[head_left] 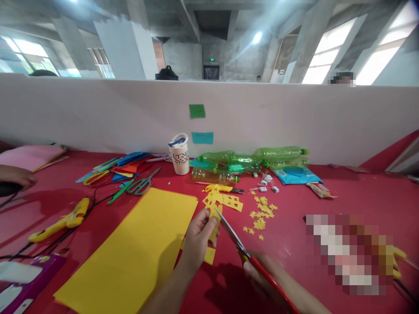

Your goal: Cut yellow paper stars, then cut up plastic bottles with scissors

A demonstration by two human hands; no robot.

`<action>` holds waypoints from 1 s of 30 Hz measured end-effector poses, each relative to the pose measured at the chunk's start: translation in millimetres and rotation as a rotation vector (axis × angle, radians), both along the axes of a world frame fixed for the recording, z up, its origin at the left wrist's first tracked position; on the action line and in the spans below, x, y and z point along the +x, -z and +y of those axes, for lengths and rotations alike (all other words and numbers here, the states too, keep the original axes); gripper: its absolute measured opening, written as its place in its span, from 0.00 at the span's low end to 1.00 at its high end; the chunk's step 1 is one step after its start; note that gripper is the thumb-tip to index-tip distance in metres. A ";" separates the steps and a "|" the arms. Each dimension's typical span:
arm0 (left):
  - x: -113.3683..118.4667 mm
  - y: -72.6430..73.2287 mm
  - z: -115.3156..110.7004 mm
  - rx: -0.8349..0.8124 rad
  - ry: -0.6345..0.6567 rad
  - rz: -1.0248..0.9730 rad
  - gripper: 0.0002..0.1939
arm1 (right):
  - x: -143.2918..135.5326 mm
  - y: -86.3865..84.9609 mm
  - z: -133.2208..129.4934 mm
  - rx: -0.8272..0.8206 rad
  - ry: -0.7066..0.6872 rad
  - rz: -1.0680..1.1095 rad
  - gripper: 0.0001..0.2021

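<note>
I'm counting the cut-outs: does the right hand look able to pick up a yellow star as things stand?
Probably not cleanly: the right hand is taken up with the scissors. Otherwise the way looks free, as the stars lie just beyond it on the open table.

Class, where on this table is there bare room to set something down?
A wide bare patch of the red table lies between the yellow stars and the blurred area, in front of the blue packet. A narrower strip runs between the large yellow paper and the glue gun. It is crowded beyond the left hand, with yellow scraps and bottles.
</note>
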State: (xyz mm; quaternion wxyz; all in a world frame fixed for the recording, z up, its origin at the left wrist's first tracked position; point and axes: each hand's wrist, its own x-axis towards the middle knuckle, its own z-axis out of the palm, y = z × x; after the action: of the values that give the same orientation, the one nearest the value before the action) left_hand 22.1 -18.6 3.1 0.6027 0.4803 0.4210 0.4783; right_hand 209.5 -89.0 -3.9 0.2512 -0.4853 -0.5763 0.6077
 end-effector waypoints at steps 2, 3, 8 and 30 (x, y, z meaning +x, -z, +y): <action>0.1 -0.3 -0.1 -0.004 -0.004 0.006 0.11 | 0.5 2.8 -0.3 0.004 0.003 0.007 0.21; 0.1 -0.4 0.0 -0.005 -0.006 0.013 0.11 | 0.7 4.0 -0.5 0.000 0.005 0.014 0.20; 0.3 -0.2 1.7 -0.007 -0.006 0.021 0.11 | 0.5 4.7 -1.0 -0.012 0.010 0.038 0.21; 0.5 1.2 1.6 -0.032 0.008 -0.015 0.10 | -4.1 -17.8 -0.1 -0.114 0.034 0.040 0.22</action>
State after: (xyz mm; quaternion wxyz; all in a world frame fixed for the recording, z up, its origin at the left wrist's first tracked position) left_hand 22.7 -17.0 2.0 0.6153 0.4688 0.4220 0.4728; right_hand 205.3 -89.1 13.9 0.2449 -0.4962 -0.5275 0.6446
